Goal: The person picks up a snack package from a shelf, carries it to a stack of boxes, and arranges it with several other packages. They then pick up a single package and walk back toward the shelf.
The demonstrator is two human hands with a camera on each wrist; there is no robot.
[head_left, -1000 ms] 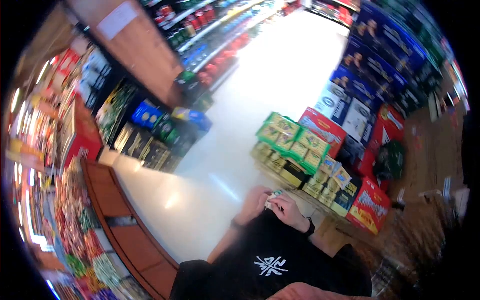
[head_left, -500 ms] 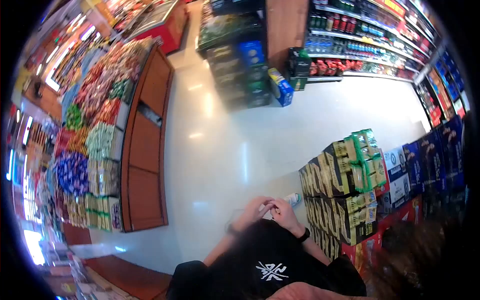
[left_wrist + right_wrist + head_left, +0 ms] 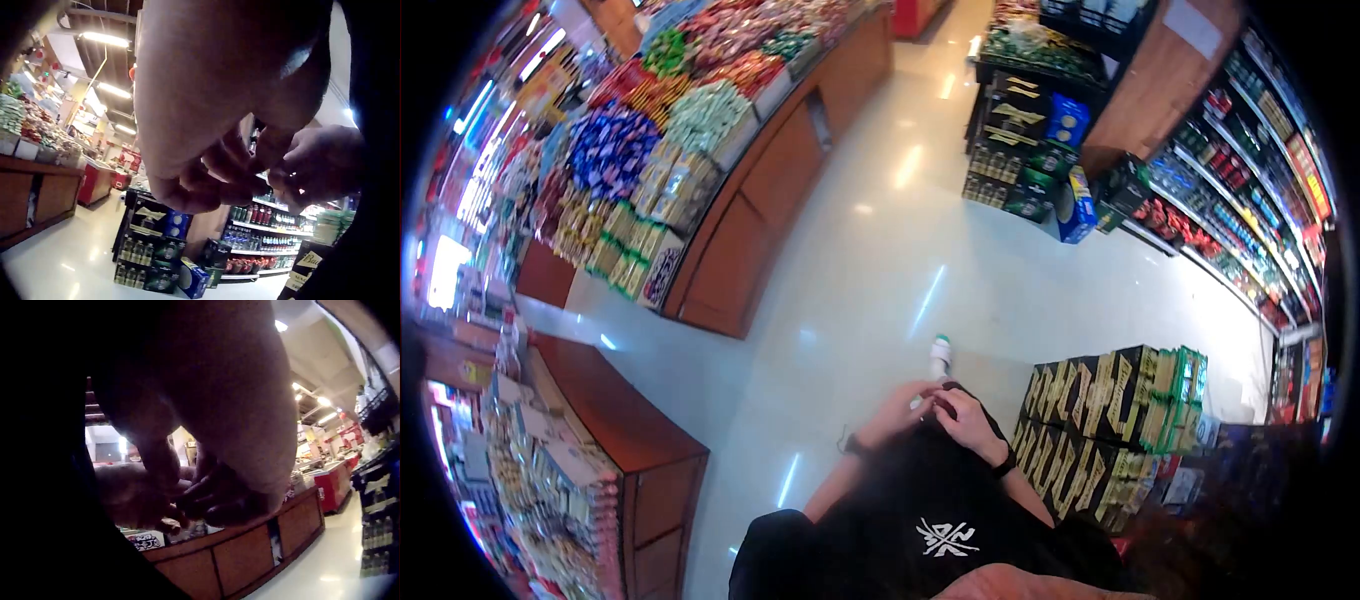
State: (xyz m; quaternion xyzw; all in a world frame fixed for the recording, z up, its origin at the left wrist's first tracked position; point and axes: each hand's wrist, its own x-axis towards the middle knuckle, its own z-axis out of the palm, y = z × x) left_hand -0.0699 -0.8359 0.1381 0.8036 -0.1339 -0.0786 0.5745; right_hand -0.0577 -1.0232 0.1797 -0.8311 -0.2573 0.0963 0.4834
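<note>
**High head view, two close wrist views**

From above, the head camera faces forward and down over the left hand [image 3: 899, 412], right hand [image 3: 968, 420] and floor [image 3: 865, 280]. Each wrist camera looks past its near hand: left toward shelves [image 3: 1232, 190], right toward a counter [image 3: 750, 225]. Head and left share the shelves; all three, the counter.

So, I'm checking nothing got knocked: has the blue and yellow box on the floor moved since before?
No. The blue and yellow box still stands beside the green cases, near the foot of the wooden panel; only the view has turned.
</note>
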